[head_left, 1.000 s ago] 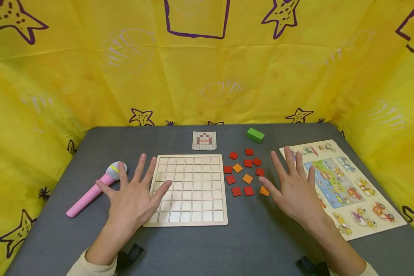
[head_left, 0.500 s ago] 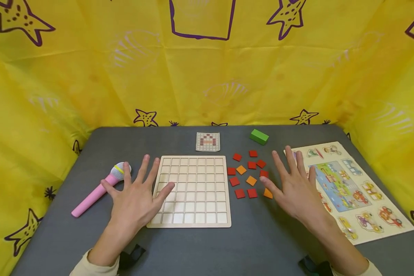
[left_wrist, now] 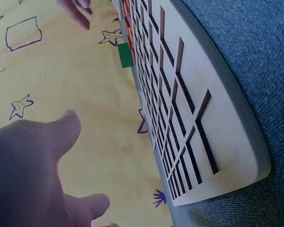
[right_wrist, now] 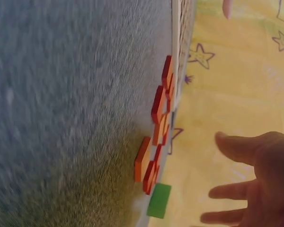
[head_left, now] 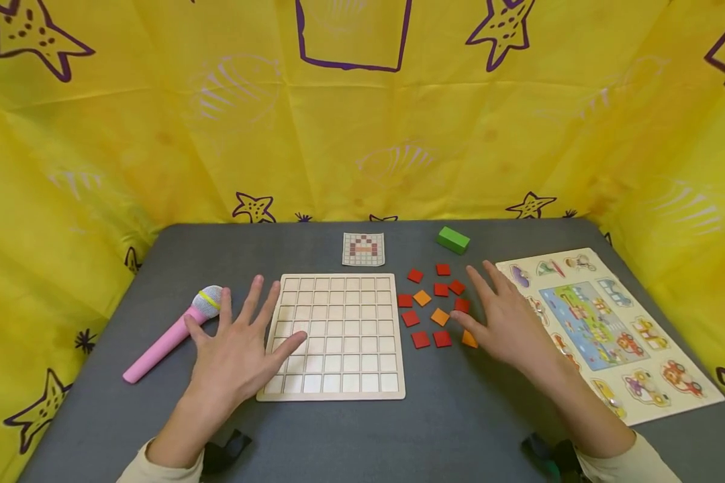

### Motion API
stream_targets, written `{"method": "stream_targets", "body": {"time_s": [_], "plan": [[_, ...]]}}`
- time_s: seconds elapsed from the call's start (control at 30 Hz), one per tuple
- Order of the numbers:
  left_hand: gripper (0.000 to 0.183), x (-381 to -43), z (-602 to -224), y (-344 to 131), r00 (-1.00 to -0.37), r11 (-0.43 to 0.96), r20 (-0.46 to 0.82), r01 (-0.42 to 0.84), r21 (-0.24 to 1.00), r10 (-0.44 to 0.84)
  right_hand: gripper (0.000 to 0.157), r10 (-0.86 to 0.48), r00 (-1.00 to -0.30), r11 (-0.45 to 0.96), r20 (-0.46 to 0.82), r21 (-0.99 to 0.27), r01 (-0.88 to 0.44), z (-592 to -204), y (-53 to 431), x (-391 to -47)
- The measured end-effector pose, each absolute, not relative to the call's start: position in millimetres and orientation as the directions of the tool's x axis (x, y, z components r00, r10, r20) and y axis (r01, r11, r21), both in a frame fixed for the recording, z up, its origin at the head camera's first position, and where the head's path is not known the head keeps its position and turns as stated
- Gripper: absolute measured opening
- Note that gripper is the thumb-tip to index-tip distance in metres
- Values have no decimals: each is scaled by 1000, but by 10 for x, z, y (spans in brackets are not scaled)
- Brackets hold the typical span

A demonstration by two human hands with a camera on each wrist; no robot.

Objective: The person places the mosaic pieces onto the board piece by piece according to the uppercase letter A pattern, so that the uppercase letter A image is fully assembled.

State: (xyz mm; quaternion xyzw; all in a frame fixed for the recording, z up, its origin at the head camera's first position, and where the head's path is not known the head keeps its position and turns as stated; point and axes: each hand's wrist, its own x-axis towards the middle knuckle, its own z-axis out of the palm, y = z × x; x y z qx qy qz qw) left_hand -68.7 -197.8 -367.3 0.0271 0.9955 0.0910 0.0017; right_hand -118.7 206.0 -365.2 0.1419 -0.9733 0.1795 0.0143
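My left hand point(head_left: 232, 355) hovers with spread fingers over the left edge of a wooden grid board point(head_left: 338, 335), holding nothing. In the left wrist view its thumb point(left_wrist: 66, 132) stands apart from the board. My right hand point(head_left: 510, 325), also holding nothing, hangs in the air just right of several loose square tiles, red point(head_left: 420, 339) and orange point(head_left: 440, 316). The right wrist view shows a gap between that hand's fingers point(right_wrist: 229, 190) and the tiles. Behind the board lies a small pattern card point(head_left: 364, 249) with a red and orange design on a grid.
A pink toy microphone point(head_left: 163, 345) lies left of the board, partly behind my left fingers. At the back right is a green block point(head_left: 453, 240). A wooden picture puzzle point(head_left: 658, 355) lies on the right of the grey table point(head_left: 399, 443); a yellow patterned cloth point(head_left: 338, 134) surrounds it.
My right hand has turned and its fingers have drawn closer together, showing more of the puzzle. My left hand has stayed nearly still. The head view has shifted slightly.
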Motion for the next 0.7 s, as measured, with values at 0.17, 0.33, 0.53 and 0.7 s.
{"method": "stream_targets", "body": {"time_s": [0.17,0.33,0.53,0.7], "plan": [[106,-695,-3684,-1990,-991,980,-53,115,162,125,78,-304,-952,871,49,-391,-298,-3700,2108,-1313],[117,-683,-3705,-2011,-980,973,-58,180,147,190,57,-324,-946,852,28,-426,-304,-3742,2140,-1443],[130,-684,-3733,-2039,-971,965,-75,214,149,227,40,-326,-945,851,-25,-443,-282,-3783,2152,-1570],[138,-699,-3769,-2074,-953,959,-180,209,191,243,36,-327,-942,854,-75,-450,-260,-3812,2159,-1637]]}}
